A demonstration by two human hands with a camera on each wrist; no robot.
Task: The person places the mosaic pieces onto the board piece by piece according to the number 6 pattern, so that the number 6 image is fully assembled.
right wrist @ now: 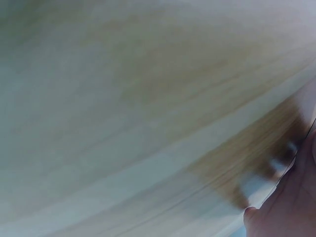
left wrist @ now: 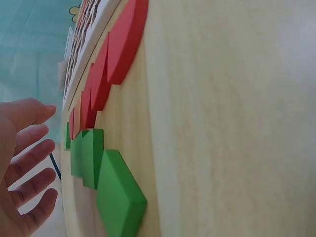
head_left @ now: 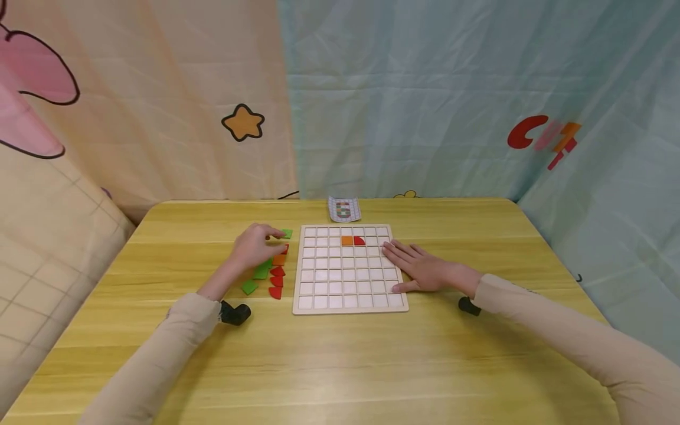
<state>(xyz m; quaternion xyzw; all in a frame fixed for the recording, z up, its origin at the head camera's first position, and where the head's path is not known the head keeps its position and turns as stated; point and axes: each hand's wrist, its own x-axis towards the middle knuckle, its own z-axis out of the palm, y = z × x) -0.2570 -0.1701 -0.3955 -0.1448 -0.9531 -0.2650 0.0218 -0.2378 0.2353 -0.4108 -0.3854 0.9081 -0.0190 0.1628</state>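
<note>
My left hand [head_left: 251,247] hovers over the far end of a cluster of coloured tiles, left of a white grid board [head_left: 336,304]. Its fingers look relaxed and apart in the left wrist view, with nothing between them. The cluster holds red quarter-round tiles [head_left: 275,282], an orange square tile [head_left: 278,260] and green tiles [head_left: 261,270], one a diamond-turned green tile [left wrist: 118,195]. Within the board's upper rows, an orange square [head_left: 347,241] sits beside a red quarter-round [head_left: 359,241]. Spread fingers of my right hand [head_left: 422,270] rest on the board's right edge.
A small pattern card [head_left: 344,209] lies behind the board, near the table's back edge. The wooden table [head_left: 340,366] ends at printed curtains [head_left: 425,118] at the back. Black wrist devices [head_left: 235,313] sit at both cuffs.
</note>
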